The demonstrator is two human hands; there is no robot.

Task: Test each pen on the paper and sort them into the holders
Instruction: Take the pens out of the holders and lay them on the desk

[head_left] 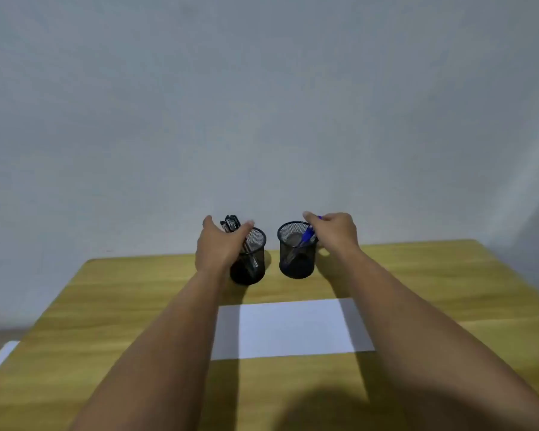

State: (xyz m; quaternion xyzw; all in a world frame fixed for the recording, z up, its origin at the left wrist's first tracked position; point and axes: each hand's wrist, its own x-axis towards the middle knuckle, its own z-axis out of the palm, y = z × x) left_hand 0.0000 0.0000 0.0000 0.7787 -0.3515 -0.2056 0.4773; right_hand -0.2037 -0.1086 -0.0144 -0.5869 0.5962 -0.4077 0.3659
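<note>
L hand point(220, 244) is spread open, cupped round left mesh holder point(252, 262) w/ black pens point(231, 223), not clearly gripping. R hand point(335, 231) pinches blue pen point(307, 234) standing in right holder point(297, 258). Paper point(293, 328) lies on table point(122, 306), nearer the person.

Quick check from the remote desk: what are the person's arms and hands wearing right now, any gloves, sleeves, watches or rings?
Nothing visible. The left hand and right hand are ungloved, both forearms bare as far as the bottom edge shows, with no sleeve, watch or band. No rings show, though the frame is soft.
</note>
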